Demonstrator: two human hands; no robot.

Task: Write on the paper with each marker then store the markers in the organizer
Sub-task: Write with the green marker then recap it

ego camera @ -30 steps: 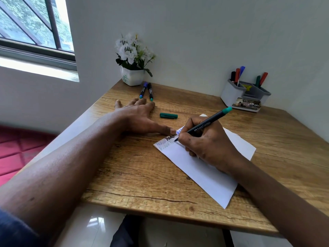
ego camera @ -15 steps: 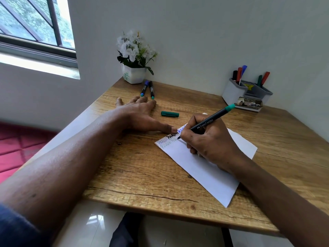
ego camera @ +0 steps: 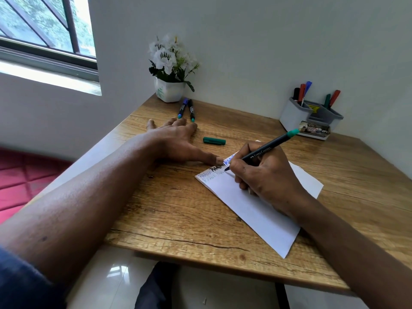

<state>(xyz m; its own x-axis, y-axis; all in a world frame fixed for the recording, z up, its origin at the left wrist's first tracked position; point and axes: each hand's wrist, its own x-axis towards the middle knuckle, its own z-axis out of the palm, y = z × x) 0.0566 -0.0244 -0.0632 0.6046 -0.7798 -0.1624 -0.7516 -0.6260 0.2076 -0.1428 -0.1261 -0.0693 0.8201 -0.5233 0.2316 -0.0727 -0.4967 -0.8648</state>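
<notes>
The marker (ego camera: pixel 265 150) is pinched in the curled right fingers (ego camera: pixel 239 167), its tip on the paper (ego camera: pixel 256 210) beneath them. The left fingers (ego camera: pixel 189 128) are laid flat on the bench (ego camera: pixel 178 208), thumb touching the paper. A cap (ego camera: pixel 214 140) is seen between them.

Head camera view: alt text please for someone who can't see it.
A person's right hand writes on a paper with a green marker while the left hand lies flat on the table, thumb at the paper's corner. Its green cap and two more markers lie nearby; a grey organizer holding markers stands back right.
</notes>
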